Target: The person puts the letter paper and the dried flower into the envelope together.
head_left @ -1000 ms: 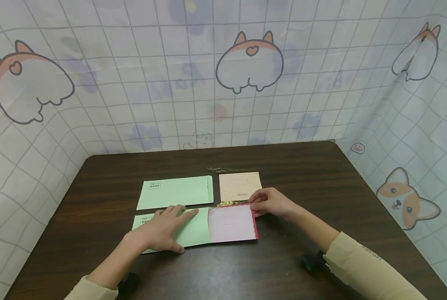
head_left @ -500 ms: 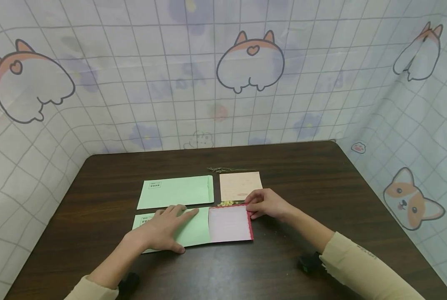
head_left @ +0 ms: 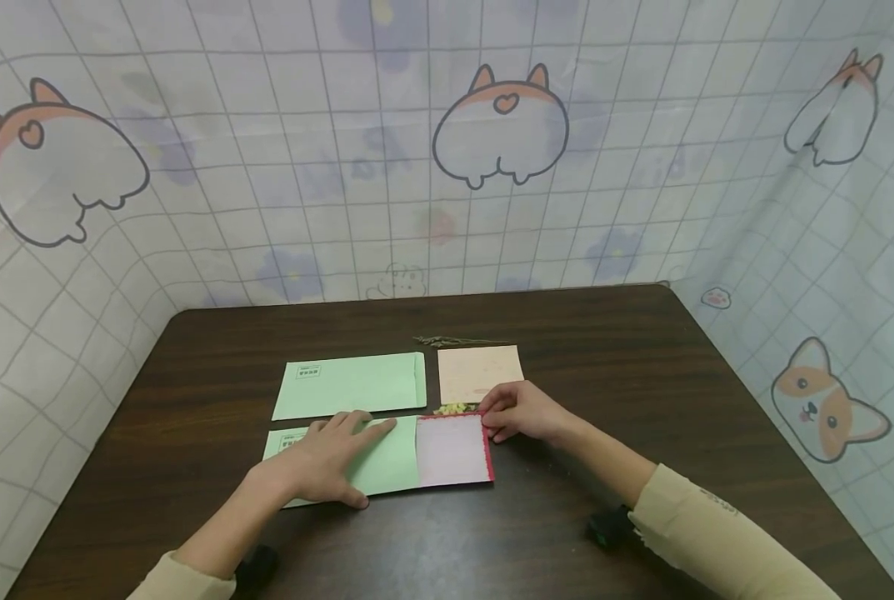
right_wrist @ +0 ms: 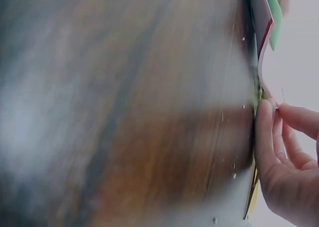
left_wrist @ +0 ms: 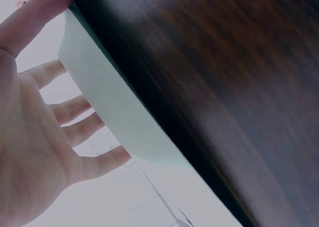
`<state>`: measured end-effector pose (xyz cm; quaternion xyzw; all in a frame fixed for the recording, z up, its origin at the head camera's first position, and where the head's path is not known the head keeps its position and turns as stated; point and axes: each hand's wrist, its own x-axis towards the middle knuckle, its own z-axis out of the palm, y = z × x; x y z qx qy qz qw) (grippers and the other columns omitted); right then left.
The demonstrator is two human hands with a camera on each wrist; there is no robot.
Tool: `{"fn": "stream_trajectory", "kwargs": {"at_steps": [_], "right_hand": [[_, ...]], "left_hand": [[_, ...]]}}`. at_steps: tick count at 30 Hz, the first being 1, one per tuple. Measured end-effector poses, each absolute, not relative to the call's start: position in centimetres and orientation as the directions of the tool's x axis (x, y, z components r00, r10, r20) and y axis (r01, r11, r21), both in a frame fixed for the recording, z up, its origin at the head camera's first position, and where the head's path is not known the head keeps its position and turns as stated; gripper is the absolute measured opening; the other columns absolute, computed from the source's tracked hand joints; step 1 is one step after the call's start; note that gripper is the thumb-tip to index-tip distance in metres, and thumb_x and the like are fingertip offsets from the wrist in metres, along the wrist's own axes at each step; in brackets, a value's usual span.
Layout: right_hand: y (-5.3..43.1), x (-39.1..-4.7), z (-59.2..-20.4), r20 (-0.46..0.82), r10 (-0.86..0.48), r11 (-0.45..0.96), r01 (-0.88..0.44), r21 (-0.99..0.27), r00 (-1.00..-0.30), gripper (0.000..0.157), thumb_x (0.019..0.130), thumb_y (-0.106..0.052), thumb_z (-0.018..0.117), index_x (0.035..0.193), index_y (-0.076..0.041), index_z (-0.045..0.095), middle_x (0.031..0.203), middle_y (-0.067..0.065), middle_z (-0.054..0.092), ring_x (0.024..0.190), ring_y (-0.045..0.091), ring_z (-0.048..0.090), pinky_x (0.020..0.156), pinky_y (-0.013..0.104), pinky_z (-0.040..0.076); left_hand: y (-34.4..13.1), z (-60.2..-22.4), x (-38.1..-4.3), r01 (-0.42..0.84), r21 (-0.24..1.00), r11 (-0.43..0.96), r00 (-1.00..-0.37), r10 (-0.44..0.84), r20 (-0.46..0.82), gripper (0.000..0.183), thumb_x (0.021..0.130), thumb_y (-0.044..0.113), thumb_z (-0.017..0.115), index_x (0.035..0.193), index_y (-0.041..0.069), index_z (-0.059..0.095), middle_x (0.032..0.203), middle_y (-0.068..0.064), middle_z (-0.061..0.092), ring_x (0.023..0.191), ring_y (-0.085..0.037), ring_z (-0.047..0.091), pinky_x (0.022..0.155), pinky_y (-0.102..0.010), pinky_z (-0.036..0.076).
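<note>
My left hand (head_left: 327, 454) lies with spread fingers across the front green envelope (head_left: 387, 458), pressing it on the table; the left wrist view shows the palm over the envelope's edge. From the envelope's right-hand opening sticks a pink sheet of paper (head_left: 454, 450) with a red scalloped border, its left part hidden inside. My right hand (head_left: 521, 412) pinches the sheet's far right corner between thumb and fingers. In the right wrist view the sheet (right_wrist: 266, 70) bows upward near those fingertips.
Behind lies a second green envelope (head_left: 352, 385). A peach-coloured card (head_left: 476, 373) is to its right, with a dried sprig (head_left: 454, 341) along its back edge. Small yellow dried flowers (head_left: 456, 409) sit between the card and the pink sheet. Patterned fabric (head_left: 417, 167) borders the dark table.
My right hand has moved left with the pink sheet, so less of it shows outside the envelope. The left hand stays in place on the envelope.
</note>
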<state>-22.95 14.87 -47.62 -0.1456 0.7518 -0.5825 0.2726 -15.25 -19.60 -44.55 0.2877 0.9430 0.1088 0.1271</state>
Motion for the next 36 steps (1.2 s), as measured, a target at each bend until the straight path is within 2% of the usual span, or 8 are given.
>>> {"fn": "stream_trajectory", "kwargs": {"at_steps": [17, 26, 36], "right_hand": [[12.2, -22.6, -47.3, -0.228, -0.516, 0.306, 0.071, -0.949, -0.826, 0.011, 0.093, 0.003, 0.07, 0.104, 0.007, 0.07, 0.086, 0.013, 0.07, 0.076, 0.023, 0.07, 0.072, 0.041, 0.062], [11.5, -22.3, -47.7, -0.234, -0.522, 0.28, 0.094, -0.955, -0.82, 0.009, 0.094, 0.005, 0.069, 0.102, 0.009, 0.068, 0.083, 0.013, 0.07, 0.072, 0.02, 0.07, 0.071, 0.04, 0.062], [10.8, -22.3, -47.3, -0.227, -0.536, 0.272, 0.089, -0.958, -0.813, 0.01, 0.094, 0.003, 0.069, 0.103, 0.008, 0.07, 0.087, 0.014, 0.072, 0.075, 0.022, 0.072, 0.073, 0.04, 0.062]], "left_hand": [[-20.1, -44.9, -15.3, 0.525, 0.288, 0.801, -0.798, 0.581, -0.16, 0.103, 0.075, 0.039, 0.09, 0.16, 0.016, 0.037, 0.149, -0.019, 0.042, 0.136, -0.041, 0.04, 0.101, -0.069, 0.035], [-19.9, -45.4, -15.3, 0.517, 0.291, 0.805, -0.799, 0.576, -0.174, 0.104, 0.075, 0.041, 0.09, 0.161, 0.018, 0.037, 0.151, -0.018, 0.041, 0.138, -0.041, 0.039, 0.102, -0.069, 0.035], [-19.8, -45.0, -15.4, 0.516, 0.274, 0.812, -0.799, 0.571, -0.188, 0.103, 0.075, 0.043, 0.09, 0.161, 0.02, 0.037, 0.15, -0.017, 0.041, 0.138, -0.04, 0.039, 0.103, -0.068, 0.035]]}}
